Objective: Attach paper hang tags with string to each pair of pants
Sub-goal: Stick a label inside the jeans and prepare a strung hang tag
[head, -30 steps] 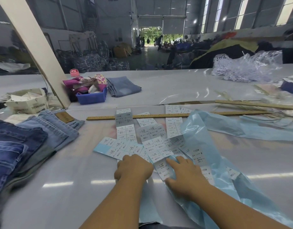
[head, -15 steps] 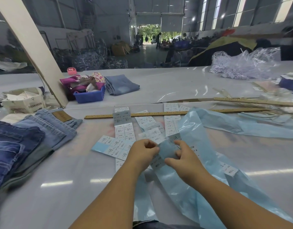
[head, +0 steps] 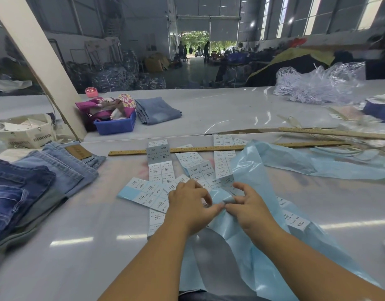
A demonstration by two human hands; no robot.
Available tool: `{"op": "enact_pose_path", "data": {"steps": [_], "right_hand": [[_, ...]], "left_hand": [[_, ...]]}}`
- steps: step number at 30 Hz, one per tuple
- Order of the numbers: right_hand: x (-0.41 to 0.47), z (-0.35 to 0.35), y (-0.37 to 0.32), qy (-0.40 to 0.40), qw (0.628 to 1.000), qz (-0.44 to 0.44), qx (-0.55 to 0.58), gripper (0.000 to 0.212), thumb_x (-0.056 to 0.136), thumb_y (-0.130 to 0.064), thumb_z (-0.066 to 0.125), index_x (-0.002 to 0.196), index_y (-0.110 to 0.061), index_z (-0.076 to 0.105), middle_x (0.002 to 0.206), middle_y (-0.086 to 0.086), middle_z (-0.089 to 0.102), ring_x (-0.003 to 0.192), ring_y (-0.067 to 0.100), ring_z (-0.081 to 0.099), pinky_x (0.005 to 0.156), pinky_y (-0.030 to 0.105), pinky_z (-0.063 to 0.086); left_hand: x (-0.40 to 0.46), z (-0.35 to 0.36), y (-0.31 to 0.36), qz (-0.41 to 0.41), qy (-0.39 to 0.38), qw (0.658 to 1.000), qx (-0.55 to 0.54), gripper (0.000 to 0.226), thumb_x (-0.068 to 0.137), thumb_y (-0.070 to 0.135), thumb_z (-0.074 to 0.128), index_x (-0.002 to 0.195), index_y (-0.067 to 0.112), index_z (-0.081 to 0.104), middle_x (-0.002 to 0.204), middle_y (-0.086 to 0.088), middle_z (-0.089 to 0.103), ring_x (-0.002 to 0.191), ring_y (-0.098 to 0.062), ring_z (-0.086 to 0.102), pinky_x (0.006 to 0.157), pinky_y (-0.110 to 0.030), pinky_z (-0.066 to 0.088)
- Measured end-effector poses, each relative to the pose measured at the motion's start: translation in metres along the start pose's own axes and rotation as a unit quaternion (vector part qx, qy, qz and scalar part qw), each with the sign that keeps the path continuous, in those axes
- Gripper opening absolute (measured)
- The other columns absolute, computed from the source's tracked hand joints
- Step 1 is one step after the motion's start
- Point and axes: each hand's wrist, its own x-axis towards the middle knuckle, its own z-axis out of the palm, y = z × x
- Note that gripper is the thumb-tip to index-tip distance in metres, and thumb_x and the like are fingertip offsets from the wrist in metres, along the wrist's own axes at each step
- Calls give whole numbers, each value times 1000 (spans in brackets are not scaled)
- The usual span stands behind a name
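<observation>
Sheets of printed size labels [head: 159, 170] on light-blue backing lie fanned out in the table's middle. My left hand [head: 188, 202] and my right hand [head: 248, 204] meet just in front of them, thumbs and fingertips pinching a light-blue backing strip [head: 218, 197] with a small grey piece curled between them. The strip trails toward me under my wrists. Folded jeans [head: 41, 177] are stacked at the left, the top pair showing a brown waist patch.
A wooden ruler [head: 178, 150] lies across behind the labels. Loose blue backing paper [head: 317, 164] spreads right. Farther back are a blue bin [head: 115, 124], one folded pair of jeans [head: 159, 110], a white printed box [head: 26, 131], a slanted beam [head: 39, 59] and a bag of plastic strings [head: 317, 83].
Both hands lifted off the label sheets where they pressed flat, came together and took a blue strip between their fingertips. They now pinch it closer to me.
</observation>
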Motion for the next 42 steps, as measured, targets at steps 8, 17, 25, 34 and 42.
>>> {"op": "enact_pose_path", "data": {"steps": [8,17,25,34,42], "right_hand": [[-1,1,0,1,1000,-21,-16,61,91,6,58,143,-21,41,92,-1,74,83,14,69,69,23,54],[4,-4,9,16,989,-25,-144,63,88,4,53,143,-24,37,101,1,70,91,20,65,83,35,53],[1,-5,13,-12,950,-55,-306,71,87,-7,52,149,-35,30,122,-1,54,107,20,54,93,34,48],[-24,-31,-51,68,860,-329,-384,45,82,-36,75,120,-21,58,115,-4,61,99,14,58,88,33,54],[-99,-141,-89,159,853,-390,-309,34,83,-1,66,65,-26,53,59,-14,50,61,3,50,57,11,35]], "left_hand": [[-1,-4,7,-19,-22,999,-26,22,77,49,65,62,34,58,100,19,48,107,-7,37,84,-29,19],[2,-23,11,-140,40,951,-271,16,60,33,60,50,23,53,96,7,56,97,-19,52,87,-38,42],[8,-40,13,-298,153,808,-484,22,83,14,56,65,15,42,58,0,42,58,-18,34,56,-30,28],[8,-60,96,-235,64,837,-491,18,88,11,48,90,24,60,87,-2,61,76,-18,55,61,-28,41],[-25,-88,199,-43,-143,904,-401,17,92,23,58,83,15,69,70,2,62,53,-4,53,50,-17,40]]}}
